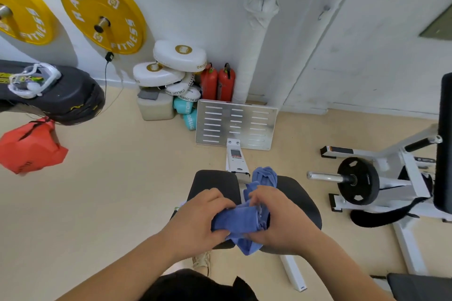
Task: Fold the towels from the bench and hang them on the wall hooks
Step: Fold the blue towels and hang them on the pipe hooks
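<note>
The blue towel (pixel 234 223) is gripped, bunched, between the curled fingers of the left hand (pixel 195 217) and right hand (pixel 278 220), over the bench (pixel 215 183). The tail hanging below the fingers may come unfolded if either grip is loosened.

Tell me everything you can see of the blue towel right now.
The blue towel is soft terry-looking cloth, bunched and partly folded. The left hand and right hand hold it from either side above the black bench pads. One end hangs below the hands; more crumpled blue cloth lies beyond the right hand, on the bench.
</note>
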Demonstrator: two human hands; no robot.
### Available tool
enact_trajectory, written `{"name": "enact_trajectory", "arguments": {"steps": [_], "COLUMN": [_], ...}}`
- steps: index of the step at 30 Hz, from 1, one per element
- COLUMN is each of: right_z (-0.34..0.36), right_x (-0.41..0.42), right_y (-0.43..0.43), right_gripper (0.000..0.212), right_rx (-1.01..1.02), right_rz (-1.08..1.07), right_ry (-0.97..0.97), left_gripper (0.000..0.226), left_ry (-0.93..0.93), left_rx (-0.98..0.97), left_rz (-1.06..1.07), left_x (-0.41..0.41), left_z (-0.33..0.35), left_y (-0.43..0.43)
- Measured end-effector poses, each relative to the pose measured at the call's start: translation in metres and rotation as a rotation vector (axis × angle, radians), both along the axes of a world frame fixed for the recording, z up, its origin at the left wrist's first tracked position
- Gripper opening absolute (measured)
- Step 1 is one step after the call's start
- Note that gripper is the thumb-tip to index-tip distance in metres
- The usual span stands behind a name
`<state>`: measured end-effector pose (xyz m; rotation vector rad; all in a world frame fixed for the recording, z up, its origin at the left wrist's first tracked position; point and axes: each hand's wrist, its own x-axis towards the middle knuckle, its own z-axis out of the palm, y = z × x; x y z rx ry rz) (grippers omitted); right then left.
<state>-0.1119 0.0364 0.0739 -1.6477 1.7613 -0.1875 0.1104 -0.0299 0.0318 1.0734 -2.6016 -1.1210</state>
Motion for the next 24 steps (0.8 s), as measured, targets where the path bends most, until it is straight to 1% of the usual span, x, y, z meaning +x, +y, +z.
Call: {"name": "enact_trajectory", "arguments": {"steps": [2, 4, 5, 7, 10, 12, 14, 18, 21, 23, 24], "right_z": [0.007, 0.012, 0.012, 0.007, 0.004, 0.005, 0.007, 0.015, 0.024, 0.031, 0.036], "right_x": [0.005, 0.010, 0.011, 0.011, 0.012, 0.018, 0.023, 0.029, 0.044, 0.060, 0.071], "right_y": [0.012, 0.026, 0.035, 0.052, 0.078, 0.096, 0.108, 0.101, 0.083, 0.063, 0.050], "right_gripper": [0.033, 0.024, 0.024, 0.025, 0.021, 0.019, 0.019, 0.027, 0.046, 0.058, 0.060], "right_rx": [-0.055, -0.003, 0.026, 0.045, 0.071, 0.117, 0.139, 0.170, 0.173, 0.183, 0.187], "right_rz": [0.023, -0.063, -0.116, -0.226, -0.406, -0.537, -0.603, -0.641, -0.598, -0.541, -0.516], "right_ry": [0.003, -0.089, -0.161, -0.313, -0.506, -0.603, -0.660, -0.710, -0.778, -0.825, -0.849], "left_gripper": [0.040, 0.040, 0.040, 0.041, 0.049, 0.051, 0.049, 0.051, 0.051, 0.051, 0.051], "left_ry": [0.006, -0.036, -0.060, -0.064, -0.021, 0.038, 0.115, 0.209, 0.303, 0.365, 0.403], "left_rx": [-0.003, 0.004, 0.029, 0.129, 0.306, 0.406, 0.489, 0.608, 0.610, 0.598, 0.603], "left_rz": [0.045, 0.081, 0.106, 0.171, 0.247, 0.288, 0.336, 0.401, 0.495, 0.597, 0.660], "left_x": [0.011, 0.019, 0.022, 0.029, 0.036, 0.042, 0.048, 0.062, 0.080, 0.100, 0.114], "left_z": [0.012, 0.021, 0.024, 0.026, 0.031, 0.037, 0.045, 0.058, 0.065, 0.068, 0.069], "left_y": [0.012, 0.026, 0.034, 0.050, 0.073, 0.089, 0.099, 0.098, 0.083, 0.070, 0.061]}}
